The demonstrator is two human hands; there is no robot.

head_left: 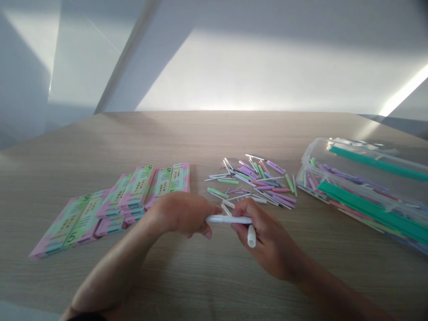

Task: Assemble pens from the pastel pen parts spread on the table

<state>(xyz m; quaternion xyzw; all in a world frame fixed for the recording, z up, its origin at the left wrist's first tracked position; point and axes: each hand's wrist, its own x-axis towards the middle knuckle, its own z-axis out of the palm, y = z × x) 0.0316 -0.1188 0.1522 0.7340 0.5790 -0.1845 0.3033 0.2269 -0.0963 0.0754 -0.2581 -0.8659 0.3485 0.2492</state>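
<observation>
A white plastic pen lies crosswise between the hands, the right hand gripping its right end and a white tubular cap, the left hand by its other end, grip unclear.

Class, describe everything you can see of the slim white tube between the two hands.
The white tube is slim, straight and smooth, apparently plastic. It lies nearly level, seemingly just above the table. The right hand grips it near its right end; its left end is at the fingers of the left hand. Whether they touch it is unclear. A white piece with an open end juts out below.
</observation>
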